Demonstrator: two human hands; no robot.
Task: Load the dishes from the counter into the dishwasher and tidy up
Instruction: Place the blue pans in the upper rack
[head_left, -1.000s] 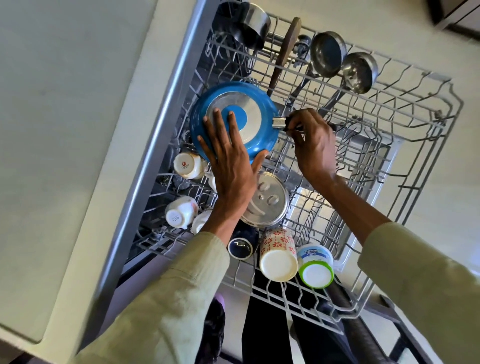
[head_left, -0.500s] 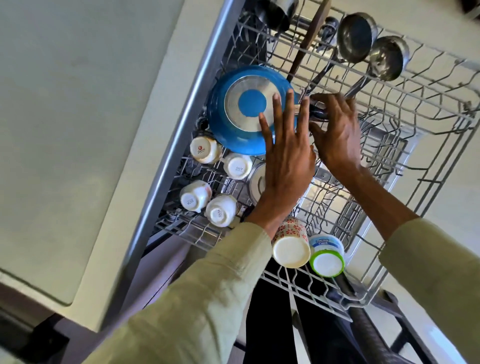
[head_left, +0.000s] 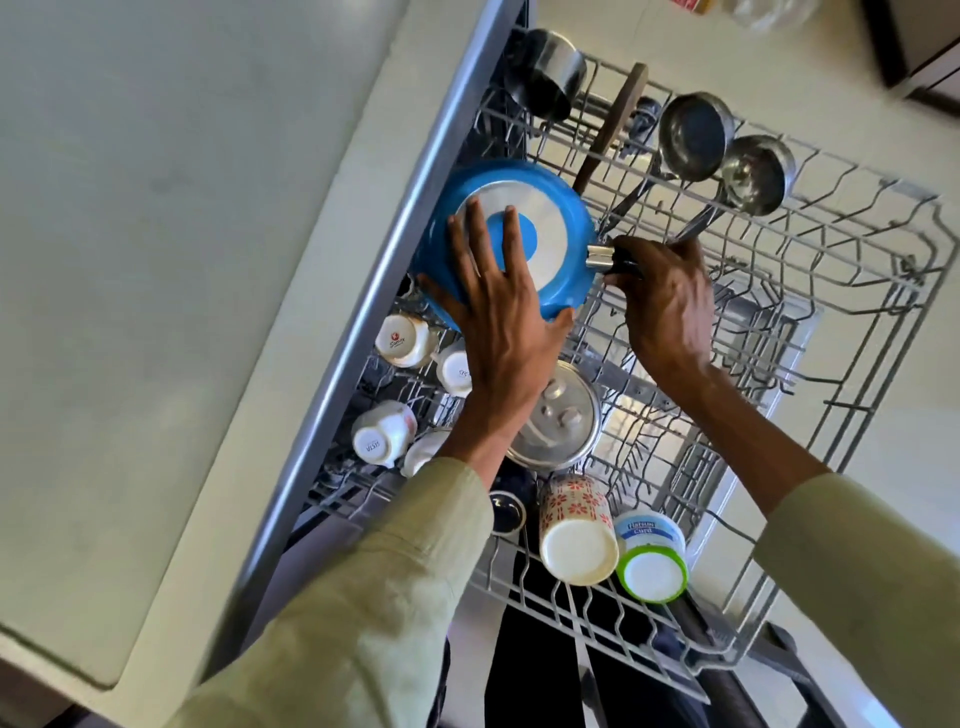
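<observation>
Pan (head_left: 566, 244) inverted in rack (head_left: 857, 291), far-left corner. Left hand (head_left: 498, 322) flat, fingers spread on pan base. Right hand (head_left: 665, 296) clamped round pan handle. Cups (head_left: 400, 340) beside pan

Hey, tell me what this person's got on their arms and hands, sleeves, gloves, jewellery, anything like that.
Both arms wear loose, long sleeves of pale sage-green woven cloth: the left sleeve ends just short of the wrist, the right sleeve sits further up the forearm. The left hand and right hand are bare: no gloves, rings or watch show.
</observation>
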